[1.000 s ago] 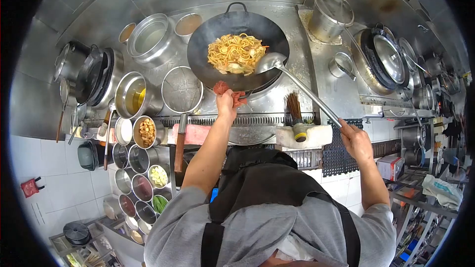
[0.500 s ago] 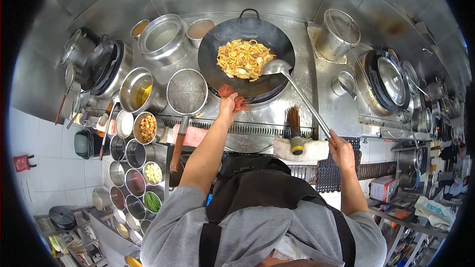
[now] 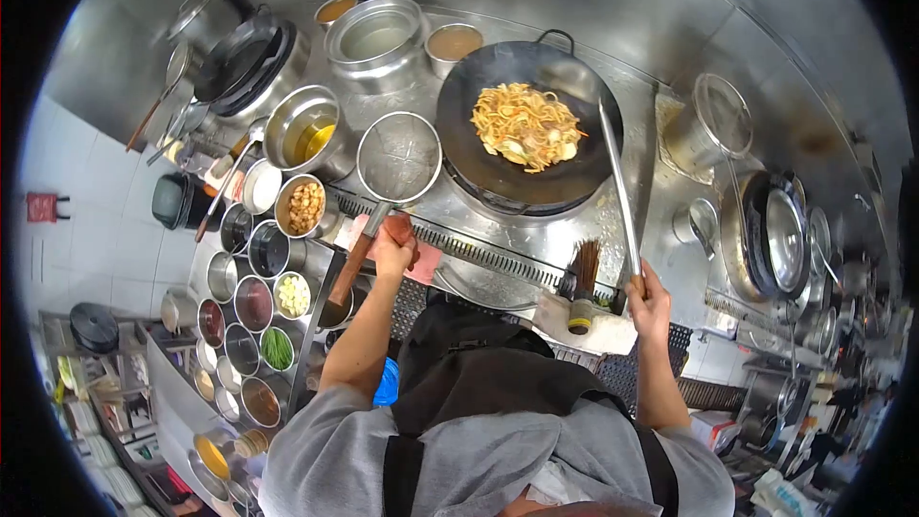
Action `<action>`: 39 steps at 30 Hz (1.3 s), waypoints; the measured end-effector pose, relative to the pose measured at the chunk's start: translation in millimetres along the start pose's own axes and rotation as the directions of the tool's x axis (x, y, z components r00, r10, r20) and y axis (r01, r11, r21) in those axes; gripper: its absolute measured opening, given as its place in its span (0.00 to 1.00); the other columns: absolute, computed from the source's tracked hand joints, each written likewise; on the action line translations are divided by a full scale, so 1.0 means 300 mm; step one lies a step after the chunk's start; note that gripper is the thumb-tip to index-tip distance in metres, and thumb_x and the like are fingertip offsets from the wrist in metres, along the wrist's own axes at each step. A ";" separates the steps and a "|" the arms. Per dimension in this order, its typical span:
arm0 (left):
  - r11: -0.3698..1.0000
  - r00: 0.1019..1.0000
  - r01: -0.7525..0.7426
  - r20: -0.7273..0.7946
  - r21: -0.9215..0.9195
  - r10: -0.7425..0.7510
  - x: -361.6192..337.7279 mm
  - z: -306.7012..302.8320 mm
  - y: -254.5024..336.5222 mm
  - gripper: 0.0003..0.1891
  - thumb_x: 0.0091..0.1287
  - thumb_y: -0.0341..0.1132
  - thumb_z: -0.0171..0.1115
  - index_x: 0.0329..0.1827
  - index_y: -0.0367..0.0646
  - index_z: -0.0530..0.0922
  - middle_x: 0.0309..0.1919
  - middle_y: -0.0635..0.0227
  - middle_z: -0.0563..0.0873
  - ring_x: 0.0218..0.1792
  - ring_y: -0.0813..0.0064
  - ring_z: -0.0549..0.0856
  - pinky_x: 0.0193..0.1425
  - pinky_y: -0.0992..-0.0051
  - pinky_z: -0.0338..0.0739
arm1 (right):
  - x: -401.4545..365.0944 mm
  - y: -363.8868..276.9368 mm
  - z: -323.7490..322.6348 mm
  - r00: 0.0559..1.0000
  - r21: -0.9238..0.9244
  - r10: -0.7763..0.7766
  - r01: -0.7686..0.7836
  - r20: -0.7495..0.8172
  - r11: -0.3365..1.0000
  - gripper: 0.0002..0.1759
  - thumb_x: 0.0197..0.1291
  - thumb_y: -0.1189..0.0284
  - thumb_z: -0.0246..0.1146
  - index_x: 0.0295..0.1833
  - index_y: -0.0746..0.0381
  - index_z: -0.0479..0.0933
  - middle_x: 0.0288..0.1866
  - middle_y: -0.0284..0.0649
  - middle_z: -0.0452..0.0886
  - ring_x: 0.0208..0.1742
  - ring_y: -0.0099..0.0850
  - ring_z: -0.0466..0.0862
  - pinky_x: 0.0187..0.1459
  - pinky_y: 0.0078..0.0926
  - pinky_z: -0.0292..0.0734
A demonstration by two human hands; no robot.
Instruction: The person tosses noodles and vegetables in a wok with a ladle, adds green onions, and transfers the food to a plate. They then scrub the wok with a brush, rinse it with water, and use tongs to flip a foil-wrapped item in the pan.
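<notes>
My right hand [image 3: 649, 301] is wrapped round the end of a long-handled ladle [image 3: 620, 187], whose bowl rests against the far right wall of the black wok [image 3: 459, 142]. Fried noodles [image 3: 526, 126] with pale pieces lie in a heap on the wok's bottom. Closed on a crumpled red cloth [image 3: 399, 226], my left hand [image 3: 393, 254] is over the counter's front edge, away from the wok. Right beside it is the wooden handle of a wire strainer [image 3: 400, 157]. A folded pink cloth [image 3: 424, 263] shows just behind that hand.
Left of the wok stand a pot of yellow oil [image 3: 285, 123] and a large lidless steel pot [image 3: 378, 19]. Several ingredient tins, one with chopped greens [image 3: 277, 349], fill the left side. A bamboo brush [image 3: 583, 287] stands at the front edge. A strainer-topped pot [image 3: 691, 148] is at right.
My left hand, with the red cloth, has moved from the wok's near rim back and left to the strainer handle. The ladle's bowl has shifted from the noodles to the wok's far wall.
</notes>
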State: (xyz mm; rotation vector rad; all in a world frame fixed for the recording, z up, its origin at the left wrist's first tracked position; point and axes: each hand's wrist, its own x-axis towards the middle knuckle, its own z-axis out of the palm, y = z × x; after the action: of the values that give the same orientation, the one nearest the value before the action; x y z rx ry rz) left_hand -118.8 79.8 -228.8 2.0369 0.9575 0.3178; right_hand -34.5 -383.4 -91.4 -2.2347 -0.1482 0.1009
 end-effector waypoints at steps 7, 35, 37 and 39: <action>0.884 0.984 -0.167 0.024 0.437 0.175 -0.006 0.027 -0.149 0.38 0.44 0.50 0.71 0.55 0.34 0.71 0.51 0.48 0.76 0.55 0.48 0.74 0.60 0.57 0.69 | 0.470 -0.415 0.300 0.988 0.160 -0.086 0.066 0.126 0.985 0.32 0.55 0.75 0.61 0.68 0.60 0.65 0.26 0.35 0.77 0.18 0.18 0.74 0.18 0.20 0.68; 0.981 0.882 0.142 0.433 0.129 -0.184 0.015 -0.437 -0.268 0.32 0.58 0.44 0.64 0.61 0.33 0.66 0.43 0.40 0.81 0.45 0.41 0.81 0.52 0.54 0.75 | 1.217 -1.170 1.273 0.865 -0.381 0.018 0.201 0.501 0.903 0.11 0.52 0.73 0.60 0.40 0.68 0.77 0.29 0.50 0.82 0.25 0.37 0.82 0.26 0.33 0.76; 0.988 0.917 0.124 0.370 0.096 -0.152 0.003 -0.450 -0.271 0.29 0.59 0.43 0.64 0.59 0.34 0.69 0.47 0.42 0.80 0.49 0.44 0.80 0.54 0.56 0.75 | 1.236 -1.135 1.337 0.779 0.238 0.168 -0.377 0.604 0.895 0.08 0.52 0.73 0.61 0.36 0.66 0.76 0.24 0.43 0.79 0.18 0.26 0.76 0.17 0.23 0.68; 0.986 0.941 0.147 0.296 0.081 -0.165 -0.024 -0.462 -0.283 0.28 0.59 0.43 0.64 0.58 0.34 0.70 0.48 0.43 0.79 0.50 0.45 0.79 0.54 0.56 0.74 | 1.219 -1.109 1.338 0.774 0.394 0.173 -0.486 0.610 0.780 0.07 0.51 0.73 0.62 0.35 0.65 0.76 0.24 0.42 0.79 0.17 0.29 0.76 0.18 0.23 0.70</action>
State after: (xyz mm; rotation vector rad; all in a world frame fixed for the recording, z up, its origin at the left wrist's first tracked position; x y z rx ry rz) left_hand -240.3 186.0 -209.1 1.9738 0.9357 -0.1068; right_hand 253.7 184.4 -86.0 -1.5834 -0.0020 0.8891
